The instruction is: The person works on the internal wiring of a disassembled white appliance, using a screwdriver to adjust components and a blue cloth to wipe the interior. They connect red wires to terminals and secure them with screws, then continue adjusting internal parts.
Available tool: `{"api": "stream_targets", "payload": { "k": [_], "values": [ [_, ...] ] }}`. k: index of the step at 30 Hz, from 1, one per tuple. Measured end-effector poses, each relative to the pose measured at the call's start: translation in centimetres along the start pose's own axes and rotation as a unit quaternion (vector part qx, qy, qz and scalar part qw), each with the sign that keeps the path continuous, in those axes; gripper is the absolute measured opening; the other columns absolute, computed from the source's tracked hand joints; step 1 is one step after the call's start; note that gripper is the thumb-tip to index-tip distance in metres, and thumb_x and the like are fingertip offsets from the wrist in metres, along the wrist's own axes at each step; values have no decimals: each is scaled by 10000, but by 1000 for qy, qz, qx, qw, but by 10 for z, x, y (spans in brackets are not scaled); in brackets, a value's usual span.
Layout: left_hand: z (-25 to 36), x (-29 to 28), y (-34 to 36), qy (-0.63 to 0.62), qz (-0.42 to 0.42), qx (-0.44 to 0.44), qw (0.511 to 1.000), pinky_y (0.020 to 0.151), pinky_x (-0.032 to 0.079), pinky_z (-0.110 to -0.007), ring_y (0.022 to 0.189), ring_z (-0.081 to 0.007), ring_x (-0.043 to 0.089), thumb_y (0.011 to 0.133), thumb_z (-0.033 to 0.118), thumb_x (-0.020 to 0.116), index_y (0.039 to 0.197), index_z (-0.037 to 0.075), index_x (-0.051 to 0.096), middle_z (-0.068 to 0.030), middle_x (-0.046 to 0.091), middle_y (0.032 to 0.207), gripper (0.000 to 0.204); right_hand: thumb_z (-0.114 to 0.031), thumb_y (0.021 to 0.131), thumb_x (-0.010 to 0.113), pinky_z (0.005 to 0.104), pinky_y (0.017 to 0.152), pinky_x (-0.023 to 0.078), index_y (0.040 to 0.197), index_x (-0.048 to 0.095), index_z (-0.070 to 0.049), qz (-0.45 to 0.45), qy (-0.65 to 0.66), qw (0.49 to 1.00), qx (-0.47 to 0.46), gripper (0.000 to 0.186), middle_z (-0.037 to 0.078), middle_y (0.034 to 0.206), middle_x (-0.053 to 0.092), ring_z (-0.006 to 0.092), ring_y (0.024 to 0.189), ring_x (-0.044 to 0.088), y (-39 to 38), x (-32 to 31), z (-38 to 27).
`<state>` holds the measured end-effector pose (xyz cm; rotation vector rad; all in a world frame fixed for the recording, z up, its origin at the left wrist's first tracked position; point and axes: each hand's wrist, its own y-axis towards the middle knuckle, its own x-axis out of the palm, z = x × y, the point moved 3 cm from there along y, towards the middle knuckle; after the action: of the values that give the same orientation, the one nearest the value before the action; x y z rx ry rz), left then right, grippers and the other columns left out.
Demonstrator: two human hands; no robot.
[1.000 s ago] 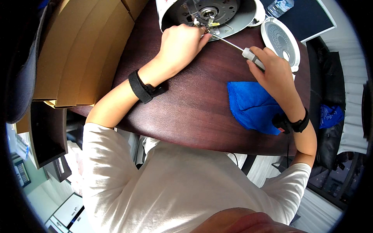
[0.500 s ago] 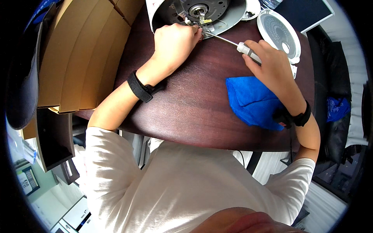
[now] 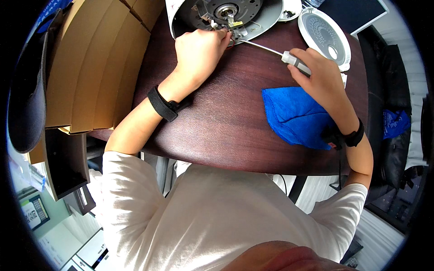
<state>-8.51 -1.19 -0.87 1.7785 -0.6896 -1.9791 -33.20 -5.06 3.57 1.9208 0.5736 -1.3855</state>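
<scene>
A round grey-white appliance (image 3: pixel 274 21), perhaps a rice cooker, lies opened at the far side of the table, with its metal plate and wired inner parts facing me. My left hand (image 3: pixel 197 55) reaches to its lower rim, fingers pinched together among small parts near a red wire; what they grip is too small to make out. In my right hand (image 3: pixel 322 77) is a screwdriver (image 3: pixel 289 58) with a grey and white handle. Its long shaft points left, the tip at the appliance's rim close to my left fingertips. Whether the tip touches a screw cannot be seen.
A blue cloth (image 3: pixel 291 117) lies below my right forearm. At the far right rests a round white lid (image 3: pixel 346 54), beside a small white dish (image 3: pixel 297 6) holding dark bits. Cardboard boxes (image 3: pixel 92 67) stand along the left of the brown table (image 3: pixel 212 131).
My right hand and the screwdriver have drawn slightly to the right, away from the appliance. My left hand keeps its pinch at the rim. The whole view has shifted a little.
</scene>
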Motion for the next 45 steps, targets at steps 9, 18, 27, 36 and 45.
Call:
{"api": "stream_targets", "payload": {
  "k": [9, 18, 27, 36, 45],
  "values": [
    [1, -7, 5, 24, -13, 23, 999, 505, 516, -361, 576, -262, 667, 865, 317, 673, 892, 153, 723, -85, 667, 665, 174, -233, 844, 690, 387, 582, 497, 1037, 662, -107, 21, 30, 999, -19, 232, 100, 799, 613, 303, 671, 636, -1, 9, 6],
    [2, -6, 6, 5, -24, -7, 1000, 525, 524, -365, 574, -276, 670, 845, 263, 698, 893, 155, 724, -100, 648, 608, 122, -247, 838, 697, 376, 570, 491, 1041, 659, -107, 51, 39, 997, -45, 250, 91, 785, 587, 294, 660, 630, -4, 17, 11],
    [0, -4, 2, -21, -18, -26, 999, 516, 522, -360, 557, -271, 667, 844, 230, 703, 900, 156, 717, -105, 629, 576, 94, -260, 836, 697, 377, 578, 498, 1031, 667, -110, 45, 47, 997, -41, 248, 92, 801, 594, 291, 657, 635, -1, 20, 10],
    [0, -2, 1, -19, -15, -26, 999, 507, 515, -372, 551, -275, 663, 846, 234, 703, 889, 148, 696, -103, 617, 560, 97, -271, 839, 694, 398, 605, 507, 1010, 665, -111, 42, 51, 997, -35, 236, 97, 809, 606, 303, 693, 643, 2, 25, 14],
    [-4, -1, -2, -56, -32, -49, 997, 519, 522, -365, 567, -265, 673, 848, 238, 703, 896, 127, 691, -99, 643, 599, 122, -276, 829, 704, 419, 691, 515, 968, 622, -61, -94, 0, 996, -7, 269, 118, 868, 604, 310, 838, 624, -6, 52, 32]
  ]
}}
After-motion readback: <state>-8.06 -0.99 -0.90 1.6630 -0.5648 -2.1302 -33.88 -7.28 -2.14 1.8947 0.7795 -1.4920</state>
